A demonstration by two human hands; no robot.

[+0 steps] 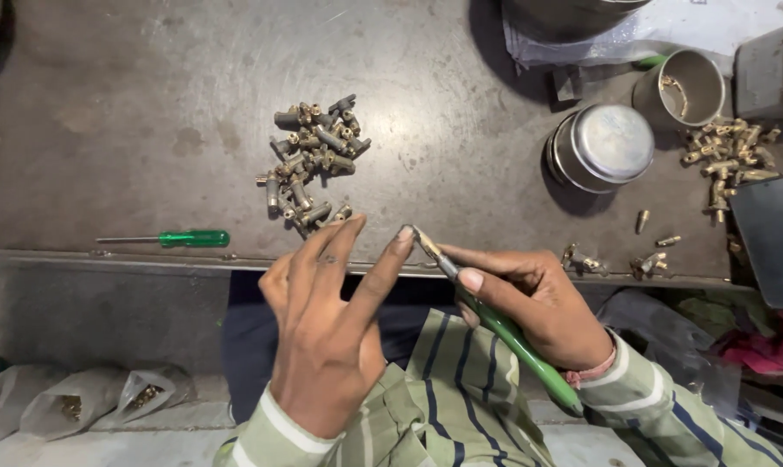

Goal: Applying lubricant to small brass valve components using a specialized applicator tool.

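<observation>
My right hand grips a green-handled screwdriver with its metal shaft pointing up and left. A small brass part sits at the tip. My left hand is spread, its index fingertip touching that part at the tip. Just beyond my left fingers lies a pile of small brass and grey metal fittings on the dark metal bench. A second green-handled screwdriver lies near the bench's front edge, to the left.
At the right stand a lidded round steel tin, an open steel cup and another heap of brass fittings. Loose fittings lie near the front edge. Plastic bags with parts rest on the floor, lower left.
</observation>
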